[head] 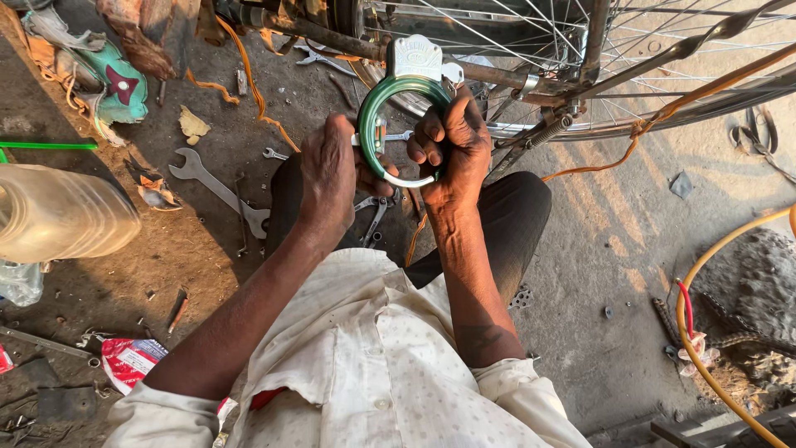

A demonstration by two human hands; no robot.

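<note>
A green ring-shaped bicycle lock (371, 119) with a silver housing on top is held up in front of a bicycle wheel (531, 50). My right hand (452, 141) grips the ring's right side and lower curve. My left hand (330, 170) is closed at the ring's left side, on a small silver wrench whose head (404, 135) shows through the ring. Both forearms come up from my white shirt, over my dark trousers.
A large open-end spanner (217, 189) and smaller spanners lie on the dirty ground to the left. A clear plastic jar (58, 211) is at far left. A yellow hose (705, 307) curves at right. Orange cord trails by the wheel.
</note>
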